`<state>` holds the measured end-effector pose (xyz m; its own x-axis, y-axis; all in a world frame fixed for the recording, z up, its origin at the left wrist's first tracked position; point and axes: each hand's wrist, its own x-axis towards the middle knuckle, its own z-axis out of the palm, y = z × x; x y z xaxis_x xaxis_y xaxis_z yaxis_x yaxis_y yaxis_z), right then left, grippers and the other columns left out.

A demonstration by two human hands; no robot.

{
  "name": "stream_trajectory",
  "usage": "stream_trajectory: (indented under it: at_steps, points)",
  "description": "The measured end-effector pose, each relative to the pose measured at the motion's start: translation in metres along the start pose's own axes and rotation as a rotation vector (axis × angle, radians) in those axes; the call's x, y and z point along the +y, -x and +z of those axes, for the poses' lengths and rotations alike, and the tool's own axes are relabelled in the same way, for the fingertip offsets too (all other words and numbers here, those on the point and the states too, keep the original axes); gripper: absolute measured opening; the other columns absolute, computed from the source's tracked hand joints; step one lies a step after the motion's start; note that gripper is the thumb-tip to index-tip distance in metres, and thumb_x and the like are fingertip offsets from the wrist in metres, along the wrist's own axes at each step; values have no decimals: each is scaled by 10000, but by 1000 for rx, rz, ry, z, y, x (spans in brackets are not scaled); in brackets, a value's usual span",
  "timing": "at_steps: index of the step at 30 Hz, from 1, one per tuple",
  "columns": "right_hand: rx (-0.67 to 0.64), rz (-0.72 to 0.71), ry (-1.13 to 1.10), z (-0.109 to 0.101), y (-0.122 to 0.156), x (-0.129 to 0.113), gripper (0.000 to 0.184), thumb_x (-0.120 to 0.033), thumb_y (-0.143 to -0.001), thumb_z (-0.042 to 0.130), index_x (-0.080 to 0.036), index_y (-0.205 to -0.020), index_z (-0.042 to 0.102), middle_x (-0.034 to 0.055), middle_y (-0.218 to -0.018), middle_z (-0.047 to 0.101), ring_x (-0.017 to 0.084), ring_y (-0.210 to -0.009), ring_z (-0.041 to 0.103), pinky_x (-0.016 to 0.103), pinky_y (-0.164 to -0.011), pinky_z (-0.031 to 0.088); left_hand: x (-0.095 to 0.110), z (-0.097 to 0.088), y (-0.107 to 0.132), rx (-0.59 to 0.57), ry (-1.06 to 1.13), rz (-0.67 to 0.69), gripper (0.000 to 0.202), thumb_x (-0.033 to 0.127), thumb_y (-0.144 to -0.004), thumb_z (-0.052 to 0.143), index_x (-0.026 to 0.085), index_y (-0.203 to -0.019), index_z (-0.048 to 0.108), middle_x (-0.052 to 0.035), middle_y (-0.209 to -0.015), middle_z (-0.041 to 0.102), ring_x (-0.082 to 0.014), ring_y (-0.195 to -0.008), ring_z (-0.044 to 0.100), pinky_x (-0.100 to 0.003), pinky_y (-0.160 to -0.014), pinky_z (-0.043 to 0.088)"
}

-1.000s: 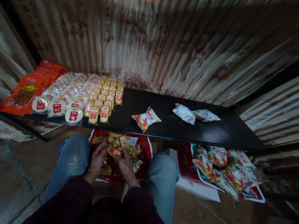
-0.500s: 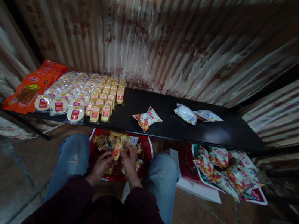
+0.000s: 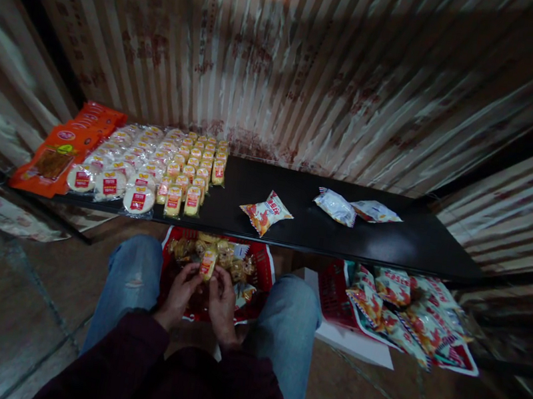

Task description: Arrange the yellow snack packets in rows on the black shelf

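Between the fingers of my left hand (image 3: pixel 179 295) and my right hand (image 3: pixel 223 300) is a small yellow wrapped cake (image 3: pixel 207 264) with a red-and-white label, held upright. Both hands are closed on its sides. Below and around it is a red basket (image 3: pixel 264 293) between my knees, with several wrapped snacks (image 3: pixel 239 268) inside. On the black shelf (image 3: pixel 286 233) above, similar yellow wrapped cakes (image 3: pixel 192 201) stand in rows. Left of them lie rows of round white wrapped cakes (image 3: pixel 139 198).
Orange snack bags (image 3: pixel 53 159) lie at the shelf's left end. One snack packet (image 3: pixel 267 213) is mid-shelf, and two silvery packets (image 3: pixel 336 206) lie farther right. Below right, another red basket (image 3: pixel 332 297) holds several snack bags (image 3: pixel 392 285). A striped curtain (image 3: pixel 278 60) hangs behind.
My right hand has drawn back and down a little from deeper in the basket. The yellow cake is now pinched upright between both hands. The view has shifted slightly.
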<state>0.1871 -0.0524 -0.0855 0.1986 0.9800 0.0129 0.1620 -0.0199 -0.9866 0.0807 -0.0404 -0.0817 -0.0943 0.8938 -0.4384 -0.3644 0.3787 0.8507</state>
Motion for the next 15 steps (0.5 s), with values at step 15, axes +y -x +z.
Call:
stream_trajectory:
  at_steps: [15]
  points:
    - [-2,-133,283,1,4,-7,351,-368,-883,443,-161,-1138,567,130,-1123,640,232,-1048,600,394,-911,475,2,3,3,66,-80,-19,445,465,-585,729,190,-919,626,-67,-994,672,-214,-946,611,-312,-825,446]
